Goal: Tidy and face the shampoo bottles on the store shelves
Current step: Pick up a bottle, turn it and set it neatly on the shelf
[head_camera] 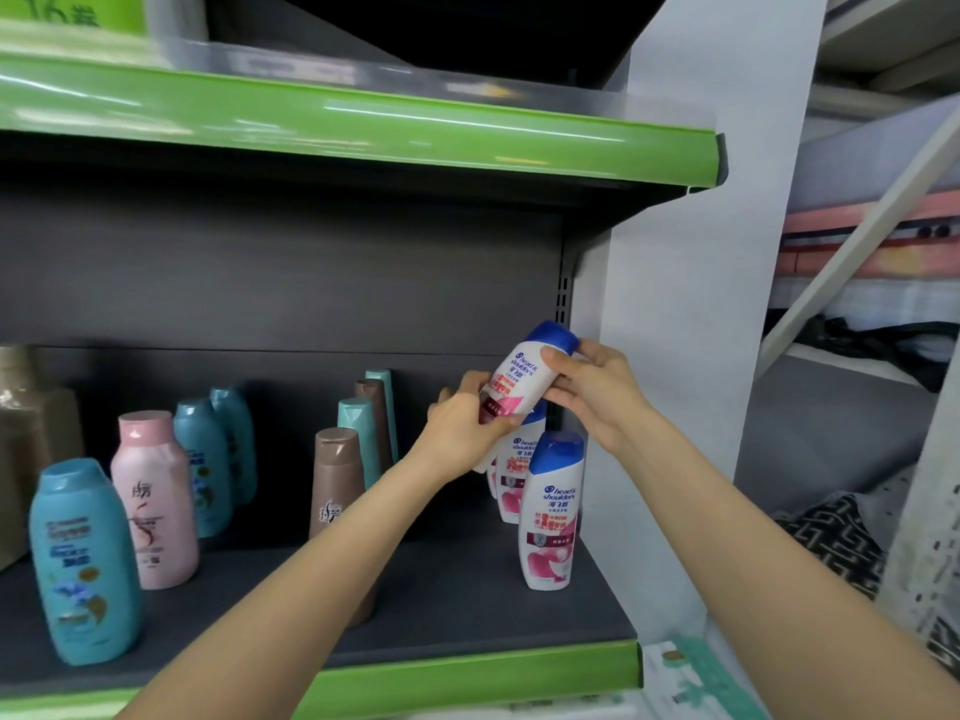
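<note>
Nearest, the green front edge of the shelf (467, 672) runs across the bottom of the view, and 2 bare forearms reach over it. At the front left stands a teal bottle (83, 563) with a blurred label that reads "Clear" only faintly, and just behind it a pink bottle (153, 501) with a Chinese character on its front. At the front right a white bottle with a blue cap (550, 511) stands upright, its label facing out and reading "head & shoulders" above red Chinese writing and a pink swirl. A brown bottle (335, 480) stands mid-shelf, partly behind the left forearm.

Further in, both hands hold 1 more white shampoo bottle (524, 371) above the shelf, tilted with its blue cap up and to the right; its label also reads "head & shoulders". The left hand (467, 428) grips its lower end, fingers curled round it. The right hand (587, 387) pinches the upper part just below the cap.

Behind them a third matching bottle (511, 470) stands, and more teal and brown bottles line the back. A green shelf edge (363, 122) hangs above.
</note>
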